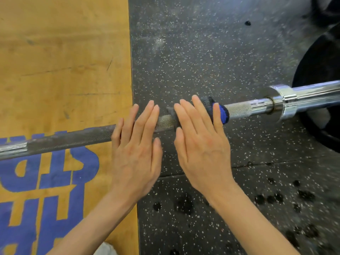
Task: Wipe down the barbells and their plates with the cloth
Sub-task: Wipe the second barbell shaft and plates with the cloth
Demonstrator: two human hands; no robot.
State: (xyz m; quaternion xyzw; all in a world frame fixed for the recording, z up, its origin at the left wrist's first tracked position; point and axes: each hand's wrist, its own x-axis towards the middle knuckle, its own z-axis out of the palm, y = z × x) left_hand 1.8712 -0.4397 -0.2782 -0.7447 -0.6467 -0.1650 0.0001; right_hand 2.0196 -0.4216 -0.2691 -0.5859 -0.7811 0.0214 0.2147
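Observation:
A steel barbell (pixel 77 138) lies across the floor from lower left to upper right, its knurled shaft running into a shiny chrome collar and sleeve (pixel 287 100). A black plate (pixel 320 85) sits on the sleeve at the right edge. A dark grey and blue cloth (pixel 223 112) is wrapped over the shaft. My right hand (pixel 202 146) lies flat on the cloth with straight fingers, pressing it to the bar. My left hand (pixel 136 150) rests flat on the bare knurled shaft just left of it, fingers straight.
The bar spans a yellow wooden platform (pixel 64 61) with blue lettering on the left and black speckled rubber flooring (pixel 202 52) on the right. Another dark plate edge (pixel 327 10) shows at the top right corner.

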